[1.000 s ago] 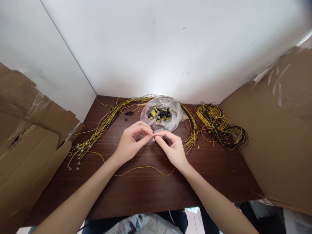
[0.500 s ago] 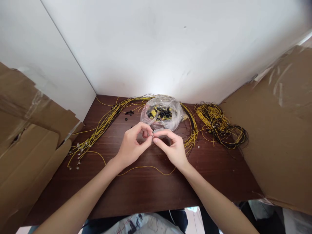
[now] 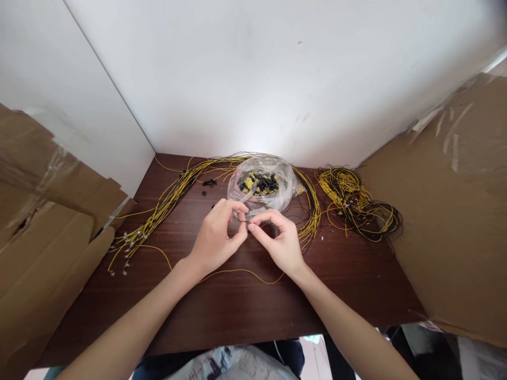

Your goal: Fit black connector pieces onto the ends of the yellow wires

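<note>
**Head view: two hands pinch one wire end over a dark surface**

The head view shows a dark wooden surface (image 3: 237, 311) set against a white wall (image 3: 277, 79), with cardboard sheets (image 3: 455, 211) leaning at both sides. A long bundle of yellow wires (image 3: 158, 211) curves across the left and back, and a tangled coil of yellow and black wires (image 3: 356, 203) lies at the right. A clear plastic bag (image 3: 261, 184) of small black and yellow parts sits at the back, just beyond the fingers. The left hand (image 3: 216, 240) and right hand (image 3: 279, 243) meet fingertip to fingertip, both pinched closed on the end of a single yellow wire (image 3: 237, 273), which loops on the surface beneath the wrists.
</note>
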Available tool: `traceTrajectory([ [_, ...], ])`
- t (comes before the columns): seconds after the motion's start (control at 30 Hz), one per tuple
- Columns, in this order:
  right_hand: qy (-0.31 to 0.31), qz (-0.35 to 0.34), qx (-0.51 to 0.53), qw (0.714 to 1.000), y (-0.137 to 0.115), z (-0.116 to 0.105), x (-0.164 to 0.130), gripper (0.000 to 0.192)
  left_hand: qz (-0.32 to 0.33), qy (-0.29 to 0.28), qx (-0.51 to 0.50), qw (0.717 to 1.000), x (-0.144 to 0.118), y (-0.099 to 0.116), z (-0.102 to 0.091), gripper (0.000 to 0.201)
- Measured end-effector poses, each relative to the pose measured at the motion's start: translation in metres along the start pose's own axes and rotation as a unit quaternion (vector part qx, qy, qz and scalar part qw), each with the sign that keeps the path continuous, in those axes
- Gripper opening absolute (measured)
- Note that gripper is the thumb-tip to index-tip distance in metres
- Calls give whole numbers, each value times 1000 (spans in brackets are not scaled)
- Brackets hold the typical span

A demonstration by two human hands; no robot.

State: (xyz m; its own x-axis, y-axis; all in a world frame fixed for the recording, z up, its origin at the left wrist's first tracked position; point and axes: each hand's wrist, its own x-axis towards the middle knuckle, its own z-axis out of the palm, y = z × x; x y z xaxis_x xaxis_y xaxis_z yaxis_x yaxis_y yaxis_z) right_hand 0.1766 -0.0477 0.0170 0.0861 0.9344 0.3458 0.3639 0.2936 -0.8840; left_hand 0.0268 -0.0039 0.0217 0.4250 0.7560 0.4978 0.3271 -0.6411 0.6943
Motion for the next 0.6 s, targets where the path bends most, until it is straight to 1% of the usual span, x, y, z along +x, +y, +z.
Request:
traceTrajectory([
  [0.1, 8, 3, -8, 1000, 0, -1, 0, 5, -26, -25, -7, 999, 1, 1, -1, 12],
  [0.17, 15, -5, -29, 999, 0, -1, -1, 5, -58, -41, -30, 997, 2, 1, -1, 9],
  [0.3, 34, -51, -113, 992, 0, -2, -2, 6, -124, -61, -103, 985, 0, -1, 2, 11],
  [0.43, 34, -102, -170, 980, 1, -2, -4, 8, -155, -58, -165, 972, -2, -2, 6, 12],
  [0.5, 26, -107, -163, 980, 1, -2, -4, 9, -160, -57, -177, 969, -1, -3, 6, 14],
  [0.6, 21, -81, -112, 990, 1, -2, -3, 12, -150, -71, -155, 974, 1, -4, 3, 18],
])
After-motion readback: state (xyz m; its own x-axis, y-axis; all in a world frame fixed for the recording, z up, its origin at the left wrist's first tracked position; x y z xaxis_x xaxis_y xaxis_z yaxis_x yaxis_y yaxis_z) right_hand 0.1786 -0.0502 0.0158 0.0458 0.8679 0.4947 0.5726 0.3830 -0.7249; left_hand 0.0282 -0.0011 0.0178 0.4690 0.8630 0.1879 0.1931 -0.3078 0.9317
